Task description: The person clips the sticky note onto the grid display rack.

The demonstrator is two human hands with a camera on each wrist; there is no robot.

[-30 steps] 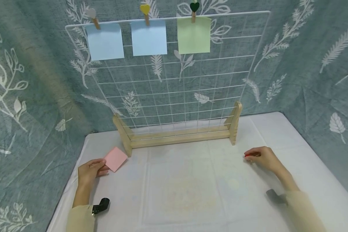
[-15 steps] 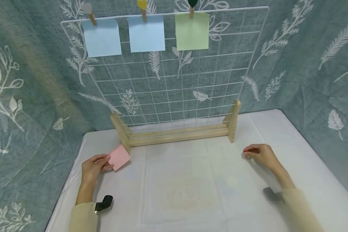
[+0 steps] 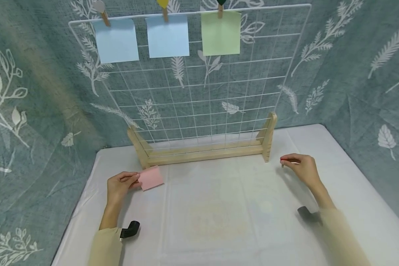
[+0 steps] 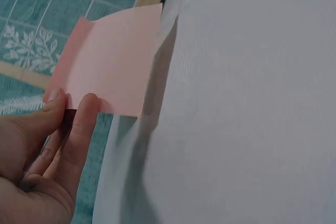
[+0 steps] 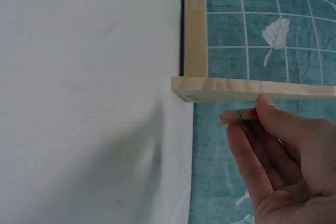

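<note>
Between thumb and fingers, my left hand pinches a pink sticky note by its edge, raised over the table near the stand's left foot. The left wrist view shows the note slightly bent, its shadow falling on the white cloth. My right hand pinches a small wooden clothespin with a red part mostly hidden under the thumb, to the right of the stand's right foot. A white wire grid stands upright in a wooden base between the hands.
Two blue notes and a green note hang along the grid's top bar from clothespins with heart-shaped tops. White cloth covers the table. Teal leaf-patterned curtains enclose the back and sides.
My left hand has carried the pink note rightward, turning it flatter, toward the front of the stand's left foot. My right hand has risen slightly with the clothespin. The head view has tilted down a little.
</note>
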